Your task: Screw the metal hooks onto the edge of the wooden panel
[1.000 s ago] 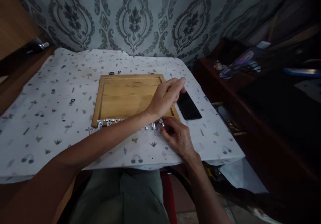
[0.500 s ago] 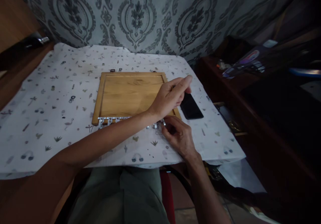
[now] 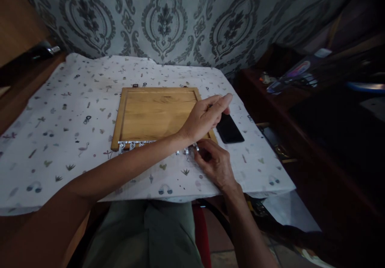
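Observation:
A wooden tray [image 3: 156,115] lies flat on a white patterned cloth [image 3: 63,140]. Along its near edge runs a row of small silver metal pieces [image 3: 132,144]. My left hand [image 3: 206,115] reaches across to the tray's right rim, fingers curled and pinched at something small and dark that I cannot make out. My right hand [image 3: 215,162] rests on the cloth at the tray's near right corner, fingertips closed on the metal pieces [image 3: 189,150] at that end of the row. A black phone [image 3: 230,128] lies just right of the tray, beyond my left hand.
Patterned wallpaper backs the table. A dark wooden shelf [image 3: 270,99] with cluttered items stands to the right, lower than the table. A dark object with a metal tip [image 3: 45,51] lies at the far left. A red chair part [image 3: 200,228] shows below between my legs.
My left hand has shifted slightly right and up along the tray's right rim. The right hand stays at the near right corner. The view moved a little.

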`<state>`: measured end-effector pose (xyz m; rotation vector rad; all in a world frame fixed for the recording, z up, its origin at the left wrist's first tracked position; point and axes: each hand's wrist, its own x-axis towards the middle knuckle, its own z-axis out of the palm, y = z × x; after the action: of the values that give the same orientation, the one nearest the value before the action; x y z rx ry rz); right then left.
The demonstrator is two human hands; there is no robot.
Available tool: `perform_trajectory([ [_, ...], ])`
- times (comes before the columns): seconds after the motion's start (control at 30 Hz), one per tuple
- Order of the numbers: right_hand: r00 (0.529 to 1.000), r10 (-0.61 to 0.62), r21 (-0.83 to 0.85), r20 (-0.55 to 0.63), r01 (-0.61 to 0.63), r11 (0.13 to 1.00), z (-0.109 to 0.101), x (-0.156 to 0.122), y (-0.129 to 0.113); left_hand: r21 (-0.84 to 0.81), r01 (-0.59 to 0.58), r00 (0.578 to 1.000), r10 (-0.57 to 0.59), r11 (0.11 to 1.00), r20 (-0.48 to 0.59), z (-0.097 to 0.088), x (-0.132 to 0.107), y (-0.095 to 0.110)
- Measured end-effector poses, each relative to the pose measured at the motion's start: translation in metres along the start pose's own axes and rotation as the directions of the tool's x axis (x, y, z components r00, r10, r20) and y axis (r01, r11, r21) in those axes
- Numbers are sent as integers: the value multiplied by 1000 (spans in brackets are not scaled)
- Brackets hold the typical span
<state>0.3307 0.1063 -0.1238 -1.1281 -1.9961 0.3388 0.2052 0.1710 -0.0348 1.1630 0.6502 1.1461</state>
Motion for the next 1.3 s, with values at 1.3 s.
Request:
perform_trajectory([
  [1.3, 1000, 15, 12, -13, -15, 1000, 1, 3, -2, 250, -74, 994, 50, 965, 101, 8, -10, 8],
])
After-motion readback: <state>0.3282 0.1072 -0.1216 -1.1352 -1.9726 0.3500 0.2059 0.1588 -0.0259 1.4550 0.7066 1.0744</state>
